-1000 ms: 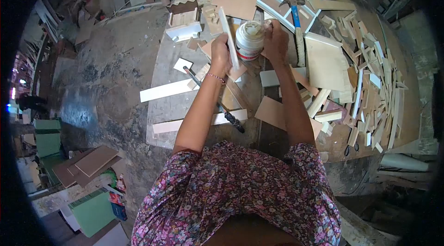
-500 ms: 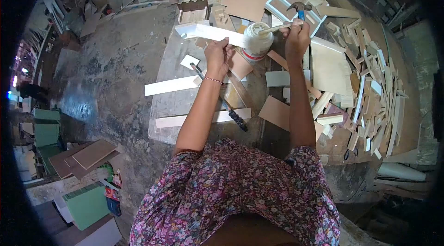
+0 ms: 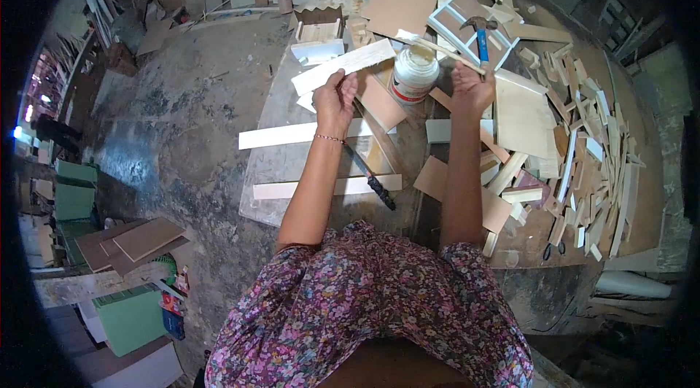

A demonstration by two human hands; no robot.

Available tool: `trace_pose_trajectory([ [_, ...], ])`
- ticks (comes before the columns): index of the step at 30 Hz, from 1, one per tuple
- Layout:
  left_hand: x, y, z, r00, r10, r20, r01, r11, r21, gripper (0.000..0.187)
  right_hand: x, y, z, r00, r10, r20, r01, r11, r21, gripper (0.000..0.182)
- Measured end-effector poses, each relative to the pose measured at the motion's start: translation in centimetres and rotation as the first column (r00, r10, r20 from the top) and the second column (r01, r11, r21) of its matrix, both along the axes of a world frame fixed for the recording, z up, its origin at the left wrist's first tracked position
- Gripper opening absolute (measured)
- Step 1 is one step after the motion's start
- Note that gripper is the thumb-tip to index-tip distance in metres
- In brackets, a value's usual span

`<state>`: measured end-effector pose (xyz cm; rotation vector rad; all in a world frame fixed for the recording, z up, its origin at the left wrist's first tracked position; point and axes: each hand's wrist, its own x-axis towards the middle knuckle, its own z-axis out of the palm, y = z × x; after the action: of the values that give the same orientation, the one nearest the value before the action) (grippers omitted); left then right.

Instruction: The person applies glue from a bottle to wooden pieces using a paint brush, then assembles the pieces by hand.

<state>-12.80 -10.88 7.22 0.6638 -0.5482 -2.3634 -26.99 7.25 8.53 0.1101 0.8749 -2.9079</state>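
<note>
Left hand (image 3: 336,105) grips a white strip (image 3: 343,67) while the right hand (image 3: 472,86) clasps a stick (image 3: 446,52) reaching above the open jar (image 3: 414,76).

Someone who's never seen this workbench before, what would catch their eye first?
Probably the open white jar, between the left hand with its pale strip and the right hand with its thin stick. Next, the heap of wood scraps across the table's right side, and the blue-handled hammer just beyond the right hand.
</note>
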Motion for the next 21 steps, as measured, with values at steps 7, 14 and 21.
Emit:
trace_pose_trajectory([
  [7,0.7,1.6,0.6,0.996,-0.007,-0.09,0.008,1.0,0.003,0.014,4.0,-4.1,-1.1,0.957,0.249,0.149,-0.207,0.946,-0.25,0.014],
  [14,1.8,2.6,0.5,0.984,-0.048,-0.172,0.053,0.998,0.027,0.013,6.4,-6.4,-1.1,0.854,0.508,0.114,-0.427,0.809,-0.403,0.009],
  [21,2.4,3.1,-0.6,0.985,-0.044,-0.166,0.045,0.999,0.004,0.013,7.7,-7.1,-0.1,0.863,0.482,0.148,-0.461,0.873,-0.158,0.01],
])
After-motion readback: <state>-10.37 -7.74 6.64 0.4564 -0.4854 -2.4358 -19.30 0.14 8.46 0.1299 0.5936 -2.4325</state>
